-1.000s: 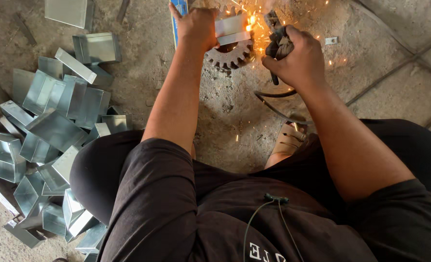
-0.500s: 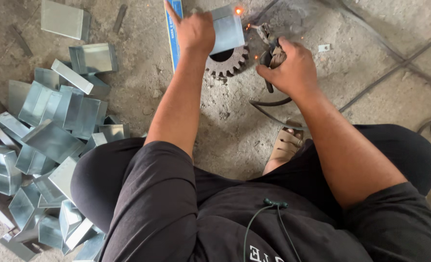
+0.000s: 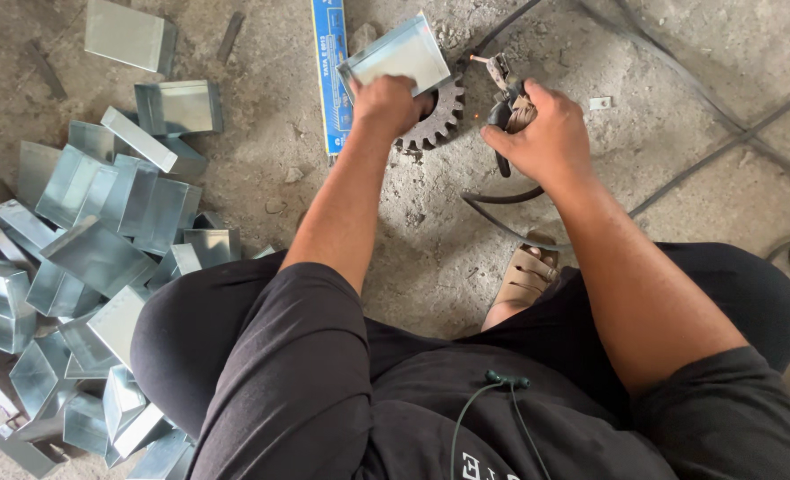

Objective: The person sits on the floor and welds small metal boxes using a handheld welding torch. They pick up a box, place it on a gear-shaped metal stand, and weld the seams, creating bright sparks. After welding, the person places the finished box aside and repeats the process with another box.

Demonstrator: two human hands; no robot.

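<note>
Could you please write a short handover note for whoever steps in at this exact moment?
Left hand: grips a folded sheet-metal box, which rests on the toothed gear on the concrete floor.
Right hand: closed around the welding holder, its rod tip close beside the box; no big shower of sparks, only a tiny glowing speck near the gear.
Nearby: blue carton left of the box; pile of similar metal boxes at far left; cable trailing from the holder.
Done: I cannot tell whether this box's seam is finished.
Left: probably check the seam.
</note>
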